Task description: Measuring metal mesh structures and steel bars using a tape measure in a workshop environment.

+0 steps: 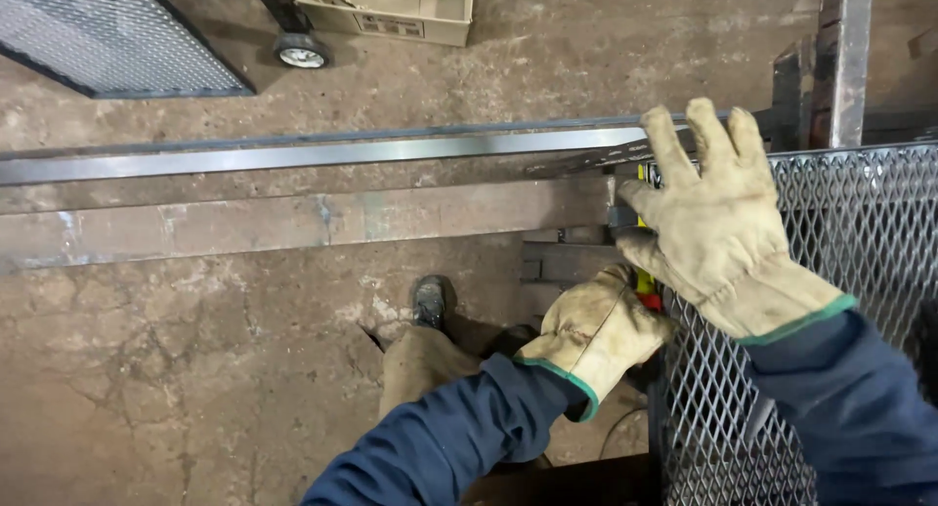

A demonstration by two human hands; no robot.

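The right hand (718,223), gloved, lies spread flat on the corner where a long steel bar (322,154) meets the mesh panel (850,223), pressing rather than gripping. The left hand (596,325) is closed around a yellow and red tool (646,286) at the panel's left edge. Left of this lies open concrete floor (195,369). At the far edge stands an open cardboard box (391,8) with a small pale label.

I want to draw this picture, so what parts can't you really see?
All in the head view:
- Yellow and red tool: mostly covered by the right hand and left hand, so its kind and each grip on it cannot be told.
- Cardboard box: cut off by the top edge.
- Mesh panel: runs off the right edge.
- Boot: partly hidden behind the knee.
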